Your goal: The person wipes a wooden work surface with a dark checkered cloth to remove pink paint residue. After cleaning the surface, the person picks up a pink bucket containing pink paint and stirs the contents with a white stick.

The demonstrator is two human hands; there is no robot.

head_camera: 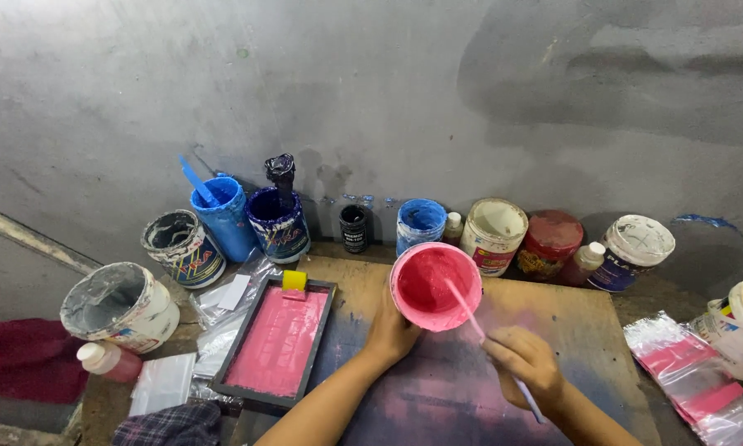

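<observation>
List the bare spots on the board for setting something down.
Free: the board right of the right hand, up to the plastic bags; a strip between the pink tray and the left hand. Crowded: the back edge, lined with paint tubs behind the pink tub, and the left side.

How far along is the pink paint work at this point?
Done: the pink tub is open and holds pink paint, and the black-framed tray beside it already shows a pink surface. In hand: the left hand steadies the tub while the right hand holds a stick dipped in it. Left: cannot tell.
</observation>
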